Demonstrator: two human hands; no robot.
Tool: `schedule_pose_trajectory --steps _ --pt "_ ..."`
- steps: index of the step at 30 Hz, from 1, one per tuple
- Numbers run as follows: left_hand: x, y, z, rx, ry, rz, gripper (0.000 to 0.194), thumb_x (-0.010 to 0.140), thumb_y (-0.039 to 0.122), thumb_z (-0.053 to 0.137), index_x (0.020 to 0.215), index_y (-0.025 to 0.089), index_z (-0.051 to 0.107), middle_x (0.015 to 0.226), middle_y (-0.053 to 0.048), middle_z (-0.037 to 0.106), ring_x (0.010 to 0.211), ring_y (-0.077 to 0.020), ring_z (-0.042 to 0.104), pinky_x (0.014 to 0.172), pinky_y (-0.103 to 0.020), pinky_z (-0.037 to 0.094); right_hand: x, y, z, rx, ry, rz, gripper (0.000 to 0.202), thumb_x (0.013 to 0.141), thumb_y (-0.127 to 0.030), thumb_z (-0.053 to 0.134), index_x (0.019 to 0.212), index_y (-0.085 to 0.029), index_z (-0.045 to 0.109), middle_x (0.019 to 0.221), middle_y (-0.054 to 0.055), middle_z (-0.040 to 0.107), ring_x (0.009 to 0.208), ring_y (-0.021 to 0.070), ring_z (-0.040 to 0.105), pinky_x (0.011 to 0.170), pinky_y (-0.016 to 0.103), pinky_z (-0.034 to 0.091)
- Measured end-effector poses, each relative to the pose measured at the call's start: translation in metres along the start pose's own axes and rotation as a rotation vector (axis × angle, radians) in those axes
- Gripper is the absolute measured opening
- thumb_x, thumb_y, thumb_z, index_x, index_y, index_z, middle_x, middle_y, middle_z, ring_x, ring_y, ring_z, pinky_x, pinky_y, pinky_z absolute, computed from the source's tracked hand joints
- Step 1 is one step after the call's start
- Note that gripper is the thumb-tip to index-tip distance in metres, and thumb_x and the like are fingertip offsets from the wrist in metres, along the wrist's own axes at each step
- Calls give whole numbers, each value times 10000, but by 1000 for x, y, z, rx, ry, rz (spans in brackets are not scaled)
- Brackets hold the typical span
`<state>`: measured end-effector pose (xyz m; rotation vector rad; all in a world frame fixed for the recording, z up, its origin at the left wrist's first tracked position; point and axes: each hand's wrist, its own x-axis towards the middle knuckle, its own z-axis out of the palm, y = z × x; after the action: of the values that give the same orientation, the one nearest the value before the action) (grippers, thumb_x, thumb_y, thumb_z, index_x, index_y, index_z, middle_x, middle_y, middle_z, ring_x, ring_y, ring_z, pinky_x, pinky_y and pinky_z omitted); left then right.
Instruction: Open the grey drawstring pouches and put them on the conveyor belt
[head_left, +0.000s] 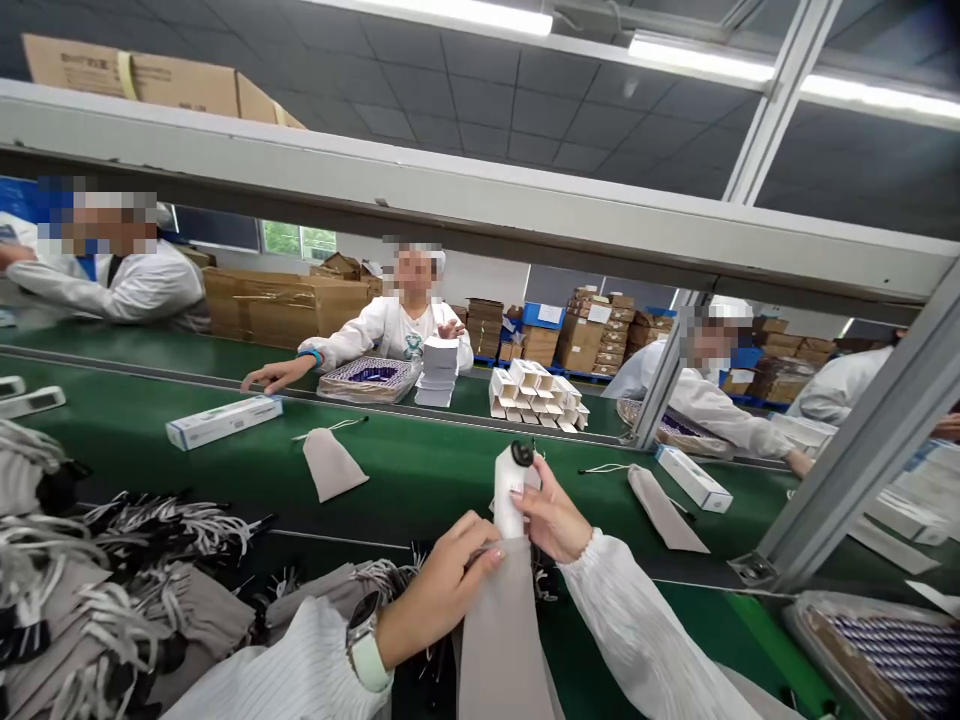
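Observation:
My left hand [439,575] pinches the rim of a light grey fabric pouch [501,635], which hangs down toward the bottom edge of the view. In my right hand [553,512] is a white stick-shaped device [508,500] with a black round end [521,454] at the top. The device stands upright with its lower part inside the pouch's mouth. To the left of my hands lies a big heap of similar grey drawstring pouches [202,600] with white cords and black cord ends.
Across the green conveyor [420,470] lie a white box [225,422], a flat pouch [330,465], another pouch [664,508] and a box [694,478]. A metal post [862,450] rises at right, near a patterned tray [900,650]. Co-workers sit opposite; one hand [277,375] reaches toward the belt.

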<state>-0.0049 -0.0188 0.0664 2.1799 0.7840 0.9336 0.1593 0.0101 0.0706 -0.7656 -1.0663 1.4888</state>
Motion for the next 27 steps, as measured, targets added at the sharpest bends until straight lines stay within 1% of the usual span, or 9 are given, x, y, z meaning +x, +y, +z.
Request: schedule_pose_trajectory --steps 3,5,8,11,17,19,23,25,27 --pt "1 -2 1 -12 73 -11 207 867 284 318 823 182 492 816 -12 418 766 -132 446 707 -234 357 -1 8 -2 -81 -55 86 342 663 -356 616 937 -225 459 668 -35 505 572 81 475 512 193 343" --pt "1 -4 2 -12 117 -29 195 864 287 325 820 185 486 827 -17 412 781 -138 443 711 -237 358 -1 11 -4 -145 -94 129 252 679 -393 590 792 -183 509 653 -34 480 562 69 443 498 183 320" --pt "2 -8 2 -14 141 -39 184 857 296 338 812 191 482 840 -18 408 784 -141 440 708 -235 359 -1 15 -6 -185 -113 142 279 685 -428 571 657 -157 508 599 -42 439 534 60 405 483 179 299" --pt "3 -9 2 -28 141 -48 175 852 300 352 799 193 480 840 -12 411 779 -136 444 706 -228 356 1 20 -7 -227 -121 118 321 684 -458 557 639 -142 521 581 -33 452 535 66 416 502 190 313" --pt "7 -6 -3 -23 175 -88 213 854 310 341 749 190 482 824 -5 411 761 -126 452 677 -218 360 -4 25 -2 -560 -153 245 511 708 -612 382 538 -139 477 441 -37 386 370 60 340 378 202 247" --pt "7 -4 -6 18 173 -114 221 848 325 339 749 193 486 836 -4 410 726 -122 453 645 -217 362 -6 21 0 -705 -88 168 518 745 -604 315 612 -144 514 462 -37 393 374 65 346 375 202 244" --pt "2 7 -18 156 35 -238 213 822 370 351 776 209 482 847 -6 417 654 -126 447 591 -230 357 -7 8 -6 -1133 18 -221 383 811 -477 320 803 -182 563 519 -29 457 463 85 413 468 209 287" --pt "-3 13 -25 188 -46 -304 225 803 408 369 911 233 461 857 -15 439 697 -153 462 603 -239 357 -4 5 -18 -1313 81 -336 347 821 -429 327 752 -178 556 479 -27 446 456 94 420 480 216 286" --pt "-6 19 -31 187 -77 -376 331 794 460 351 1022 229 416 819 -26 463 721 -180 471 584 -237 349 0 5 -36 -1407 185 -423 349 824 -395 318 647 -174 523 454 -22 431 438 97 415 481 221 284"
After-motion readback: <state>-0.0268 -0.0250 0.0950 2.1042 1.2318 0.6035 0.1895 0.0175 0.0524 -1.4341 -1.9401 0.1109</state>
